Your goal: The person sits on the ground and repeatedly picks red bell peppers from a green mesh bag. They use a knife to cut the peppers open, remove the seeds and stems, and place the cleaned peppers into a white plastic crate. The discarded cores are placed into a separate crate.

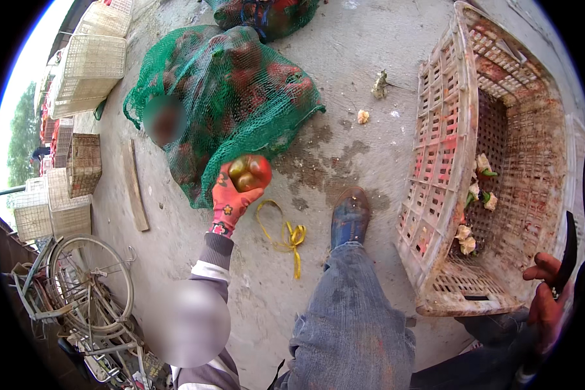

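My left hand (230,200), in a flower-patterned orange-pink glove, grips a bell pepper (250,172), part red and part green-brown. It is just at the near edge of a green mesh sack (239,92) full of red and dark peppers. At the right rim my right hand (546,297), in a reddish glove, holds a dark, knife-like tool (568,248); the picture's edge hides part of both. Beside that hand stands a stained white plastic crate (441,161), tilted towards me in view. Pale pepper cores (482,195) with green stems lie in it.
Another mesh sack (273,17) lies beyond the first. A yellow ribbon (292,236) and a wooden slat (135,185) lie on the concrete floor. A bicycle (90,282) is at lower left, below stacked crates (90,63). My shoe (350,214) stands near the crate.
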